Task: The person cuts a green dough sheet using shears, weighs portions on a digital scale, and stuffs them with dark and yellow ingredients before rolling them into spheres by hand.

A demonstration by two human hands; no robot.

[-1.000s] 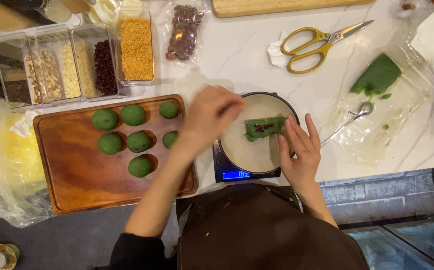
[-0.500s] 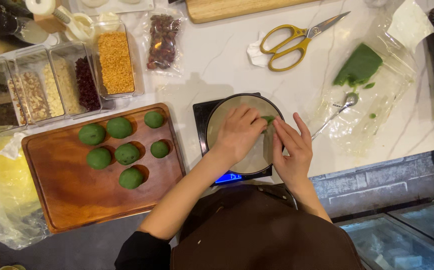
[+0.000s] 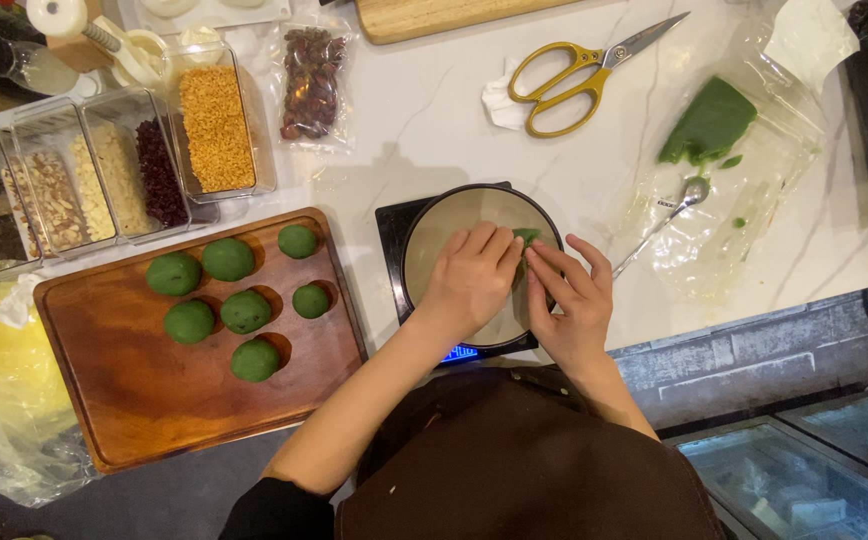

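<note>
- The left hand (image 3: 469,275) and right hand (image 3: 569,300) meet over the round bowl (image 3: 434,250) on the digital scale (image 3: 389,225), fingers curled around a small piece of green dough (image 3: 526,237); most of it is hidden, so how tight the grip is I cannot tell.
- Judged step: portioning dough by weight; shaping it into a ball calls for lifting it clear of the bowl.
- Left of the grip, seven green dough balls (image 3: 244,310) sit on a wooden tray (image 3: 134,390).
- Beyond those, clear tubs (image 3: 119,180) hold nuts, dried berries and yellow crumbs; a clear pouch of red beans (image 3: 309,80) lies beside.
- Right of the grip, a clear plastic bag (image 3: 754,170) carries a green dough slab (image 3: 709,120) and a spoon (image 3: 659,222).
- Above, yellow-handled scissors (image 3: 574,75) lie on the counter (image 3: 424,130).
</note>
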